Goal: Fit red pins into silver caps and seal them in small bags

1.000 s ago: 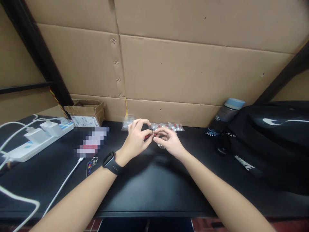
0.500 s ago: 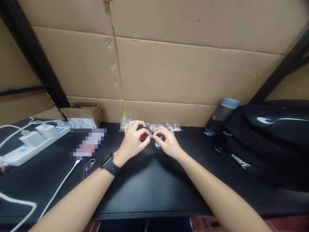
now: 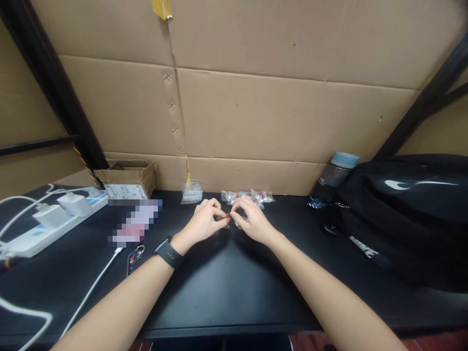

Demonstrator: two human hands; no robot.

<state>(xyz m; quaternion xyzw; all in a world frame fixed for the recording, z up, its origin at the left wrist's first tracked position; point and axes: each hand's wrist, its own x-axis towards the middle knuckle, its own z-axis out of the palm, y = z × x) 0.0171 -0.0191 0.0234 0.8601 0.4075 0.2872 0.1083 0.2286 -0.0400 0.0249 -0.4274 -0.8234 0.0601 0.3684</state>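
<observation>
My left hand (image 3: 207, 222), with a black watch on the wrist, is closed in a pinch above the black table. Between its fingertips is a small red thing (image 3: 227, 215), too small to make out its kind. My right hand (image 3: 253, 222) is closed too, its thumb and forefinger meeting the same red thing from the other side. Under the right fingers a pale, shiny round piece (image 3: 237, 225) partly shows; the hand hides most of it. Just behind the hands lie several small clear bags (image 3: 261, 196) with red bits inside.
Another clear bag (image 3: 192, 192) lies by the cardboard wall (image 3: 234, 117). To the left are an open carton (image 3: 127, 178), a power strip (image 3: 32, 239), a cable and a key ring (image 3: 132, 261). A bottle (image 3: 332, 178) and a black bag (image 3: 405, 219) stand right.
My fingertips have come closer together and a little lower. The dark red bundle seen inside my left hand no longer shows there; a small red thing now shows between the fingertips. The view has tilted up slightly.
</observation>
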